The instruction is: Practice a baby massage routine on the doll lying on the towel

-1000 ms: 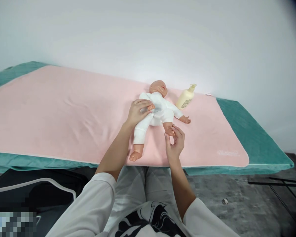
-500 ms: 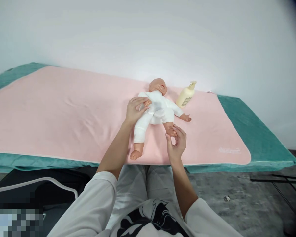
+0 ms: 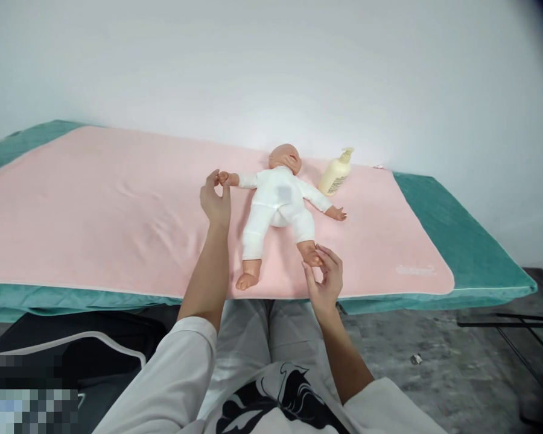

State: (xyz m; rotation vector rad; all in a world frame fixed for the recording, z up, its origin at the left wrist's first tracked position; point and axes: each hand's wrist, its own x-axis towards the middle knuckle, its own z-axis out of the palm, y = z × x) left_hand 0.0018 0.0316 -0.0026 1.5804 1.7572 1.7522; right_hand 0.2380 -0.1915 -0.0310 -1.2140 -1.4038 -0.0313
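A baby doll (image 3: 278, 193) with a white cloth body lies on its back on a pink mat (image 3: 117, 211), head toward the wall. My left hand (image 3: 216, 202) pinches the doll's hand at the left, and that arm is stretched out sideways. At the lower right, my right hand (image 3: 326, 277) grips the doll's foot between thumb and fingers. The leg on that side is extended toward me. The doll's other arm and other leg rest on the mat, untouched. Close to the free arm stands a cream pump bottle (image 3: 335, 175).
Beneath the mat is a table with a teal cover (image 3: 475, 241), backed by a pale wall (image 3: 271, 72). A black object with a light curved edge (image 3: 95, 334) sits below at the left. Dark metal legs (image 3: 507, 324) stand at the right over the grey floor (image 3: 389, 343).
My left hand has drawn the doll's hand from its chest out to the left. My right hand has brought the foot down toward me, straightening the bent leg.
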